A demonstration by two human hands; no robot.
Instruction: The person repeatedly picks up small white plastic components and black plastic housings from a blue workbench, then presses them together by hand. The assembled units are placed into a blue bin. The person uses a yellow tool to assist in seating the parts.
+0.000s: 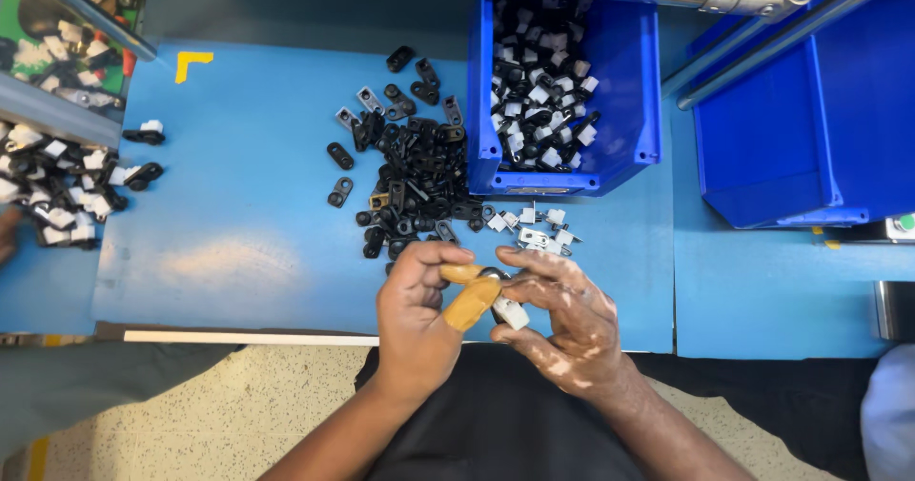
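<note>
My left hand (419,305) and my right hand (562,314) meet just above the near edge of the blue table (238,204). Tan finger covers sit on my left thumb and forefinger. Together they pinch a small black part (491,274). My right hand also holds a small white clip (512,313) against that part. A heap of black parts (415,171) lies just beyond my hands. Several white clips (534,228) lie scattered to the right of it.
A blue bin (624,81) with assembled black-and-white pieces stands beyond the heap. An empty blue bin (791,128) sits at the right. More assembled pieces (57,185) lie at the left edge, with a tray of them above. Another person's fingers (8,233) show at far left.
</note>
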